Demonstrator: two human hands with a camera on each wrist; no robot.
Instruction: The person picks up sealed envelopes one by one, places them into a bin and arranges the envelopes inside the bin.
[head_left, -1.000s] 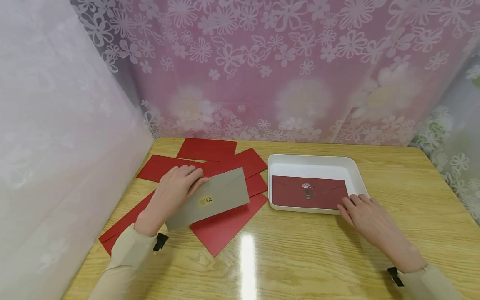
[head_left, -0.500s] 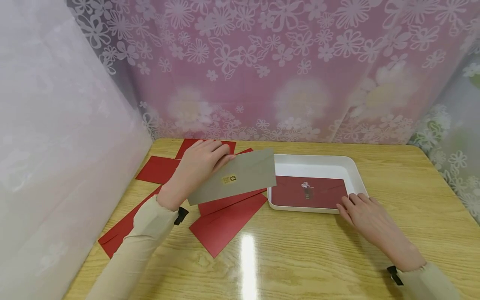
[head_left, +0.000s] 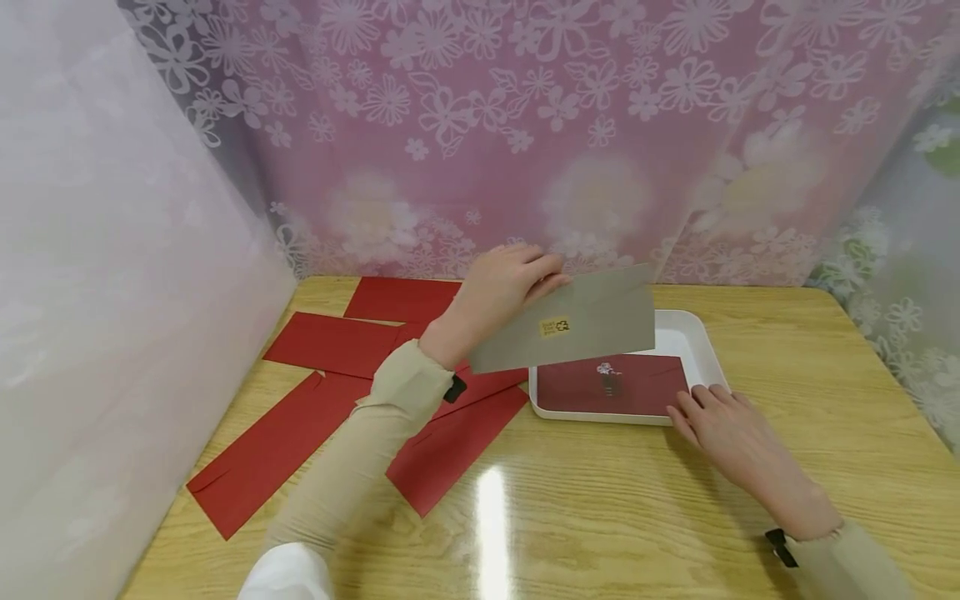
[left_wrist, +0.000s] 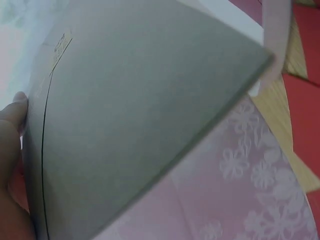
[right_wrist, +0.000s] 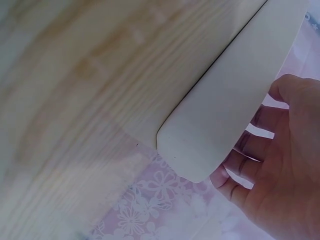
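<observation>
Tilting above the smooth, round-cornered white tray (head_left: 707, 350), a flat grey rectangular envelope (head_left: 592, 312) is hanging pinched in the left hand (head_left: 508, 287). Fingers bent, the right hand (head_left: 723, 425) is gripping the tray's rim. Inside, a dark-red envelope (head_left: 566, 387) is lying; red envelopes (head_left: 277, 450) are overlapping on the wood-grained table (head_left: 592, 508).

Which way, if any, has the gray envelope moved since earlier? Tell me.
Yes: in the head view, the gray envelope moved rightward, from left of the white tray to overlapping it.

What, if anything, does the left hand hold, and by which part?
The left hand holds the grey envelope by its upper edge, toward the left end in the head view.
</observation>
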